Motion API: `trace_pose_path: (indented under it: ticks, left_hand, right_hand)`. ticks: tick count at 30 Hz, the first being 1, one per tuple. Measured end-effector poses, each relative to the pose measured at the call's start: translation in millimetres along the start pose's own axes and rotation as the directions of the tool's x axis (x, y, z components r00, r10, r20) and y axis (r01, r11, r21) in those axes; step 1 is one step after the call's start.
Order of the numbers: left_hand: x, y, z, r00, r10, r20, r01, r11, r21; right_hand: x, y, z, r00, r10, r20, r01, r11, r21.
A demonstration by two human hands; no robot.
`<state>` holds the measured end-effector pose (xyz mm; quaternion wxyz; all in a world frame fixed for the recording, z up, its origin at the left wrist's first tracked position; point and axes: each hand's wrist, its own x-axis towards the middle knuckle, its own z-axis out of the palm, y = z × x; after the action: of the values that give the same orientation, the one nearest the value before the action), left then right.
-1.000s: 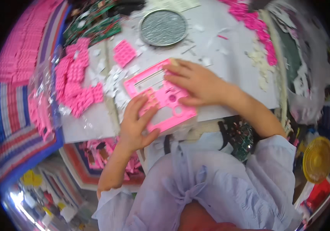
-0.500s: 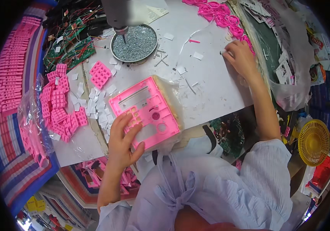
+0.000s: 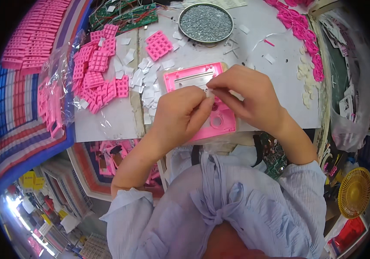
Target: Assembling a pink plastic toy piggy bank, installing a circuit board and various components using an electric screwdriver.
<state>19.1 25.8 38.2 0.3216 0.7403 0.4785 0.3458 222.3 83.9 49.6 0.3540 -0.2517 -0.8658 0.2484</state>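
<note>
Over the pink plastic housing [image 3: 193,71], my left hand [image 3: 178,113] and my right hand [image 3: 249,96] meet with their fingertips close together. Both are closed in a pinch on a small whitish piece [image 3: 209,93], mostly covered by the fingers. The housing lies on a padded, plastic-wrapped block at the table's near edge, its hollow inside facing up. A long slot near its far end and a round opening [image 3: 216,122] near its lower right show. My hands hide its middle and left side.
Left lie white paper squares [image 3: 138,80] and pink keypads [image 3: 98,58]. A round tin of small metal screws [image 3: 206,23] stands at the back, green circuit boards [image 3: 128,16] beside it. Cream pieces [image 3: 304,77] and pink coiled cords [image 3: 301,30] line the right edge.
My right hand has come from the table's right edge to the housing, and now pinches the whitish piece. My left hand has lifted off the housing's keypad openings and closed. The view has shifted.
</note>
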Motion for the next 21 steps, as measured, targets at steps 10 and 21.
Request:
trace_pose_path:
  ticks: [10, 21]
  left_hand:
    - [-27, -28, 6, 0.972, 0.208, 0.108, -0.234, 0.900, 0.368]
    - [-34, -36, 10, 0.980, 0.144, 0.136, -0.185, 0.911, 0.369]
  right_hand:
    - [-20, -4, 6, 0.965, 0.216, 0.147, -0.188, 0.964, -0.186]
    - [-20, -6, 40, 0.930, 0.295, 0.220, -0.173, 0.878, -0.446]
